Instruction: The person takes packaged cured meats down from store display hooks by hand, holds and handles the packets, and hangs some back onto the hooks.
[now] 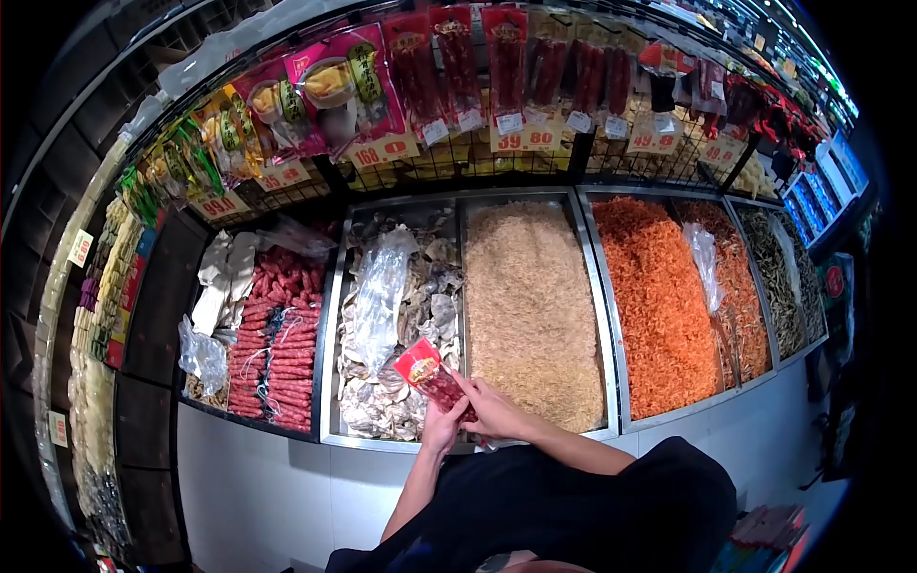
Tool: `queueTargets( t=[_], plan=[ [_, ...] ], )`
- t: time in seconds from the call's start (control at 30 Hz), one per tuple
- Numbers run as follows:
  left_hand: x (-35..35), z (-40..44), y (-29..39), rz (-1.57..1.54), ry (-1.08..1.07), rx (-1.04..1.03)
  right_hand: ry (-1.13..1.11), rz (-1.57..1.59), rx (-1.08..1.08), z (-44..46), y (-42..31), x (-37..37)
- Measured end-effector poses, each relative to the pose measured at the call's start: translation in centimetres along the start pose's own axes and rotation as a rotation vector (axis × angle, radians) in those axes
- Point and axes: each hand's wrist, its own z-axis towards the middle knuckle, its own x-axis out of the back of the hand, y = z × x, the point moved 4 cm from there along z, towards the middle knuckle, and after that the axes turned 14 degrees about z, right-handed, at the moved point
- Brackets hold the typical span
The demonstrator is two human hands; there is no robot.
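Note:
A red-topped packet of dark red sausage (432, 375) is held over the front of the bins, tilted with its printed end up to the left. My left hand (442, 426) has its fingers closed round the packet's lower part. My right hand (488, 409) grips the packet's right side, close beside my left hand. Under and behind the packet lie pale dried pieces (382, 406) with a clear plastic bag (384, 291) on top. To the right is a bin of small beige dried goods (531, 306).
Red sausages (277, 353) fill a bin at left; orange dried goods (654, 306) lie at right. Metal bin rims (616, 344) stand between sections. Packets (411, 67) hang from a rack above, over price signs (527, 136). Shelves of packets (95, 315) line the far left.

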Motion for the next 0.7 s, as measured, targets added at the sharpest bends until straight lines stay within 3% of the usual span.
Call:
queueTargets(
  t=[0.07,0.2,0.27,0.33,0.47,0.53,0.6,0.7],
  plan=[
    [-0.1,0.1,-0.4,0.109,0.012,0.014,-0.072,0.110,-0.182,-0.2,-0.4,0.9],
    [-0.5,0.5,-0.2,0.193,0.031,0.026,-0.037,0.073,-0.152,0.0,0.4,1.9],
    [-0.5,0.5,-0.5,0.201,0.022,0.005,-0.140,0.148,-0.177,0.5,0.4,2.8],
    [-0.9,0.5,0.2,0.088,0.082,-0.094,-0.119,0.048,-0.115,1.3,0.4,4.6],
    [0.9,-0.3,-0.5,-0.027,0.134,-0.029,0.212,0.150,0.081,4.0,1.3,10.1],
    [1.7,-0.7,-0.3,-0.067,0.115,-0.010,0.284,0.191,-0.035,5.2,-4.4,15.7],
    [1.6,-1.1,0.6,-0.185,0.099,-0.017,0.391,0.201,0.011,7.1,-6.0,19.6],
    [2.3,-1.1,0.7,-0.214,0.144,0.000,0.639,-0.061,0.284,9.1,-11.1,25.5]
  ],
)
